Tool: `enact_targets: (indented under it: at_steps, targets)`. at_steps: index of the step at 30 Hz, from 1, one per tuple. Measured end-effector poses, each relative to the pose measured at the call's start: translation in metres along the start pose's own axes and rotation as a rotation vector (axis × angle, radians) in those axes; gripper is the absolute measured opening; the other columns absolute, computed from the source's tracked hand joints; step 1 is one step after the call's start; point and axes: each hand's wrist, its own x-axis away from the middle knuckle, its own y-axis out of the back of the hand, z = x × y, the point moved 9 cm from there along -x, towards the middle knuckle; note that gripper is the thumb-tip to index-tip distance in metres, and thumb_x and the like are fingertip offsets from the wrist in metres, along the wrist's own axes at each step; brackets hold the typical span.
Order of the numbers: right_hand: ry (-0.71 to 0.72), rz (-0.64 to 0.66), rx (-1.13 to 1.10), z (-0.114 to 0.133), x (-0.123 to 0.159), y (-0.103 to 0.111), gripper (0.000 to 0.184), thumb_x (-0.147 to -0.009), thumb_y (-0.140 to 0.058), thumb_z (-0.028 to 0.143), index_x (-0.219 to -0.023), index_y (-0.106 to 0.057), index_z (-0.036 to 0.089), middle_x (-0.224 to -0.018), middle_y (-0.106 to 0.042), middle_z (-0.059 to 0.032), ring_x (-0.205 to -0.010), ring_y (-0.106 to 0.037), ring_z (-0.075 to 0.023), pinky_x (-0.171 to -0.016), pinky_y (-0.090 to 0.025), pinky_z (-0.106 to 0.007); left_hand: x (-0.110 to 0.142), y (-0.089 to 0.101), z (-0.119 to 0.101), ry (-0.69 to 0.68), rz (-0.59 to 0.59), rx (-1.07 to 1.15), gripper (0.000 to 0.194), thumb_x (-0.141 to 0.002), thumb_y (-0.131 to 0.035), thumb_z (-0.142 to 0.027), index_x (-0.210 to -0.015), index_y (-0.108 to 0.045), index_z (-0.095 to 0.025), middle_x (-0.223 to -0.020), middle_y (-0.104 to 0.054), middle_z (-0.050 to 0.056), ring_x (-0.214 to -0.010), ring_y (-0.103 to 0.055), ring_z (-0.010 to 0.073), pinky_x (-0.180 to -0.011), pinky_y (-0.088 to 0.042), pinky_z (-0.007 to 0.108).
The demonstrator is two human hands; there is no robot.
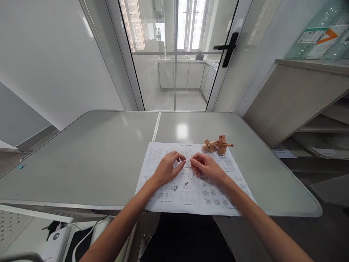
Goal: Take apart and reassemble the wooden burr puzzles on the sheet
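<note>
Left hand (168,166) faces right hand (206,166) over printed sheet (197,198)

Left hand (167,169) over the printed sheet (191,198), thumb and fingers parted! Right hand (208,168) just beside it, fingers curled in, too small to tell if they pinch anything. Two wooden assemblies, one (209,146) beside the other (221,145), at the sheet's far right corner on the grey table (81,163); straight ahead, a glass door (154,78), black handle (229,50)!

Tan blocks (221,149) (marked in black); white sheet (188,194) patterned in grey.
</note>
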Motion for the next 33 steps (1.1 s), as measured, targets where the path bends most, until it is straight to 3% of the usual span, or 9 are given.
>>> enact_targets:
  at_steps: [8,14,20,23,27,33]
  targets:
    - [0.199,-0.082,0.298,0.005,-0.002,0.001,0.031,-0.104,-0.057,0.050,-0.089,-0.064,0.023,-0.069,-0.069,0.0011,-0.055,-0.061,-0.0154,-0.059,-0.048,-0.031,0.004,-0.005,0.007,0.047,0.054,-0.012,0.020,-0.106,-0.055,-0.035,-0.100,-0.068,-0.021,-0.093,-0.071,0.002,-0.071,-0.060,0.0140,-0.071,-0.050,0.031]
    - [0.225,-0.075,0.363,0.009,-0.002,-0.002,0.031,-0.105,-0.056,0.048,-0.089,-0.065,0.024,-0.071,-0.072,0.0001,-0.058,-0.061,-0.0170,-0.061,-0.047,-0.032,0.006,-0.010,0.007,0.033,0.086,-0.146,0.032,-0.103,-0.054,-0.036,-0.076,-0.053,-0.020,-0.066,-0.055,-0.004,-0.057,-0.047,0.0120,-0.057,-0.036,0.028]
    - [0.221,-0.077,0.387,0.005,-0.004,-0.003,0.031,-0.104,-0.055,0.049,-0.089,-0.067,0.024,-0.073,-0.074,-0.0009,-0.064,-0.063,-0.0191,-0.064,-0.047,-0.033,0.006,-0.011,0.003,-0.026,0.081,-0.196,0.036,-0.096,-0.050,-0.022,-0.066,-0.030,-0.022,-0.061,-0.037,-0.005,-0.056,-0.031,0.0125,-0.056,-0.026,0.029]
    - [0.188,-0.098,0.405,0.001,-0.009,-0.002,0.030,-0.103,-0.055,0.045,-0.084,-0.065,0.024,-0.069,-0.072,0.0001,-0.061,-0.062,-0.0183,-0.064,-0.046,-0.032,0.008,-0.015,0.006,-0.061,0.120,-0.216,0.035,-0.084,-0.048,-0.010,-0.066,-0.021,-0.021,-0.058,-0.028,-0.005,-0.055,-0.023,0.0134,-0.056,-0.022,0.030]
    - [0.153,-0.112,0.489,0.001,-0.021,0.000,0.027,-0.100,-0.057,0.038,-0.078,-0.063,0.023,-0.061,-0.070,0.0018,-0.057,-0.061,-0.0170,-0.063,-0.045,-0.031,0.009,-0.018,0.011,-0.077,0.168,-0.242,0.031,-0.069,-0.044,-0.001,-0.066,-0.019,-0.021,-0.056,-0.025,-0.005,-0.055,-0.018,0.0139,-0.056,-0.020,0.030]
    - [0.052,0.027,0.364,-0.004,-0.033,-0.004,0.024,-0.099,-0.056,0.039,-0.082,-0.059,0.023,-0.055,-0.064,0.0059,-0.035,-0.051,-0.0114,-0.044,-0.038,-0.025,0.009,-0.018,0.013,-0.042,0.188,-0.237,0.031,-0.067,-0.044,-0.003,-0.066,-0.019,-0.021,-0.056,-0.026,-0.006,-0.056,-0.018,0.0142,-0.057,-0.021,0.030]
